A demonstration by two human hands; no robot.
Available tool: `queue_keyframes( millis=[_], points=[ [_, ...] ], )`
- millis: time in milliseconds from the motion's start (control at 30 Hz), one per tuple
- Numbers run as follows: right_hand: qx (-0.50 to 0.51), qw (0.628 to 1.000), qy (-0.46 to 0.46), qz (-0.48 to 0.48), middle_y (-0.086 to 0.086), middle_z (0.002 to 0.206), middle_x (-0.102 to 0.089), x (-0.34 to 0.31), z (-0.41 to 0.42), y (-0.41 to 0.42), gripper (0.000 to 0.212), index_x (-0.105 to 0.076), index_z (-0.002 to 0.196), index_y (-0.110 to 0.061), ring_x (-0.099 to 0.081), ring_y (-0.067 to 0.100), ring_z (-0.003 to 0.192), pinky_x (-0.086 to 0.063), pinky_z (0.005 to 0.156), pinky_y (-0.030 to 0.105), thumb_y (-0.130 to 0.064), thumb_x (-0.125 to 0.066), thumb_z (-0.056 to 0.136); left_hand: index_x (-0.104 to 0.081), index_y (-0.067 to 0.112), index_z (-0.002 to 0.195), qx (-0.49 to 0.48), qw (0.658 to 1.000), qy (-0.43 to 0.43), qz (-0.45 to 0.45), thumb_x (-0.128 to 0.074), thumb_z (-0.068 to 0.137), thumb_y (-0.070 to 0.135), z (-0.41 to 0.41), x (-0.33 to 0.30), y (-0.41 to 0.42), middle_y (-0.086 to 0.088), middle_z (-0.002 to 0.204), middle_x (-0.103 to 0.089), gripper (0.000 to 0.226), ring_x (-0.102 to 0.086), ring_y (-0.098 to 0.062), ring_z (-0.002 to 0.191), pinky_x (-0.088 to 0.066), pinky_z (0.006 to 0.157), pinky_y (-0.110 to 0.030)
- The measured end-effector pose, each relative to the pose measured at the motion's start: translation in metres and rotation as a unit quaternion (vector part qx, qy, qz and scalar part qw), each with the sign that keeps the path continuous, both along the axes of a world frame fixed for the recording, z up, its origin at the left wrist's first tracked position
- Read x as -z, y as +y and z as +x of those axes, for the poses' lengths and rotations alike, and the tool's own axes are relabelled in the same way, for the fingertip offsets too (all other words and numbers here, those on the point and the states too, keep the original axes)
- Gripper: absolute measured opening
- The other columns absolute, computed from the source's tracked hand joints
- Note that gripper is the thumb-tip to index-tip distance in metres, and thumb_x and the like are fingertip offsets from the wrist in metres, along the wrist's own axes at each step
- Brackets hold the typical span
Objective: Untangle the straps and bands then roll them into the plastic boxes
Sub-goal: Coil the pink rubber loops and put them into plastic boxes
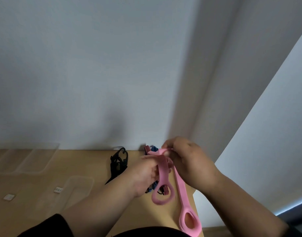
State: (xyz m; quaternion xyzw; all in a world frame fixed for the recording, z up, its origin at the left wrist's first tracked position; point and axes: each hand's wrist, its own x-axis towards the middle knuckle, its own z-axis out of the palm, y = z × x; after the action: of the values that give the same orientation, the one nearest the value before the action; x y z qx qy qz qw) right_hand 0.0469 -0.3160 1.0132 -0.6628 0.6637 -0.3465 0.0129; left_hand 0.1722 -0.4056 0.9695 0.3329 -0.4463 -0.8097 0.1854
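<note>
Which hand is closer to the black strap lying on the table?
The left hand. It holds the pink band just right of the black strap. The right hand grips the band's top farther right, beyond the left hand.

The left hand point(143, 171) and right hand point(186, 161) cover the middle of the pink band point(163, 171), so the way it crosses there cannot be read. Its lower loop is cut by the bottom edge. Striped and blue straps point(151, 149) show only in scraps behind the hands. The clear plastic boxes point(27, 158) are blurred, perhaps three trays. Small labels point(9, 197) are unreadable.
</note>
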Motion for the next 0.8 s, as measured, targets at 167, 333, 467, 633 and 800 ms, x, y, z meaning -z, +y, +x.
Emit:
queue_keyframes(
  millis=[167, 333, 467, 633, 800],
  points=[
    [-0.048, 0.998, 0.035, -0.024, -0.007, 0.096, -0.066, 0.021, -0.002, 0.005, 0.011, -0.058, 0.104, -0.024, -0.056, 0.001, 0.085, -0.038, 0.076, 0.001, -0.018, -0.054, 0.095, -0.067, 0.011, 0.084, 0.038, 0.996, 0.044, 0.073, -0.046, 0.095, 0.001, 0.001, 0.002, -0.008, -0.005, 0.071, -0.067, 0.026, -0.066, -0.024, 0.068, -0.051, 0.075, -0.038],
    [-0.040, 0.999, 0.025, 0.001, -0.016, 0.097, -0.062, 0.039, -0.004, 0.011, 0.027, -0.056, 0.105, -0.033, -0.048, -0.010, 0.086, -0.039, 0.075, 0.005, -0.011, -0.064, 0.091, -0.069, 0.001, 0.104, 0.055, 0.988, 0.085, 0.114, -0.039, 0.086, -0.002, 0.005, 0.002, -0.010, -0.011, 0.075, -0.066, 0.035, -0.064, -0.021, 0.063, -0.056, 0.068, -0.038],
    [-0.050, 0.998, 0.045, -0.009, -0.009, 0.095, -0.068, 0.043, -0.003, 0.012, 0.011, -0.063, 0.103, -0.024, -0.060, 0.006, 0.084, -0.047, 0.071, 0.016, -0.026, -0.056, 0.095, -0.065, 0.000, 0.120, 0.071, 0.984, 0.094, 0.134, -0.037, 0.092, 0.023, 0.011, 0.002, -0.014, -0.012, 0.084, -0.067, 0.046, -0.062, -0.024, 0.065, -0.049, 0.060, -0.032],
    [-0.110, 0.992, 0.049, -0.029, -0.006, 0.092, -0.070, 0.049, -0.003, 0.013, 0.010, -0.065, 0.103, -0.020, -0.062, 0.011, 0.083, -0.050, 0.074, 0.020, -0.022, -0.062, 0.094, -0.061, -0.004, 0.126, 0.072, 0.996, 0.041, 0.037, -0.053, 0.090, -0.002, 0.009, 0.002, -0.011, -0.011, 0.080, -0.068, 0.037, -0.065, -0.021, 0.061, -0.056, 0.063, -0.035],
    [-0.142, 0.987, 0.050, -0.060, -0.005, 0.104, -0.070, 0.054, -0.001, 0.015, 0.015, -0.071, 0.105, -0.018, -0.064, 0.013, 0.099, -0.050, 0.088, 0.024, -0.025, -0.070, 0.092, -0.068, -0.002, 0.115, 0.037, 0.999, 0.022, 0.027, -0.049, 0.086, -0.016, 0.012, 0.005, -0.012, -0.018, 0.094, -0.066, 0.038, -0.064, -0.027, 0.076, -0.056, 0.058, -0.033]
  ],
)
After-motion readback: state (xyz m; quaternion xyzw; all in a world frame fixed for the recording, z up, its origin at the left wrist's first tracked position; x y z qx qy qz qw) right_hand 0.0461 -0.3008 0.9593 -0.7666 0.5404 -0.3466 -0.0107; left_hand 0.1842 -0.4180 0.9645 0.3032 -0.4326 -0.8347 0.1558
